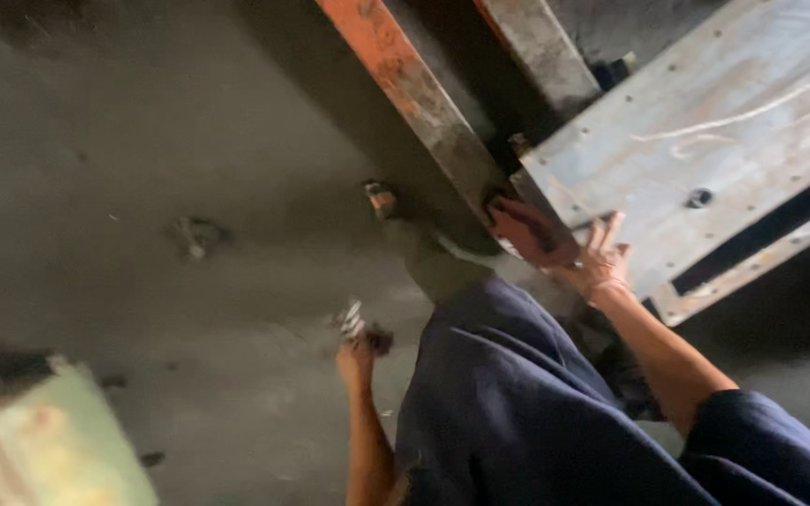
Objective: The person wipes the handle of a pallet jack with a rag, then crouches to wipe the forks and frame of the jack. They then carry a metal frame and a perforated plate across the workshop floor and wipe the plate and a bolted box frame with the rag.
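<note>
Left hand (356,361) fist closed on small metal part (352,320). Right hand (600,262) fingers spread, flat on scratched grey steel plate (705,122); rusty orange beam (414,94) beyond fingertips.

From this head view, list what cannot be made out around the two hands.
- Small object in the left hand: motion blur hides its kind.
- Right hand on the grey metal plate: fingers smeared, grip unclear.
- Reddish-brown piece beside that hand: blurred, kind unclear.
- Pale green block: cut off by the bottom-left edge.
- Orange beam: runs out of the top edge.
- Floor under the plate: in deep shadow.
</note>
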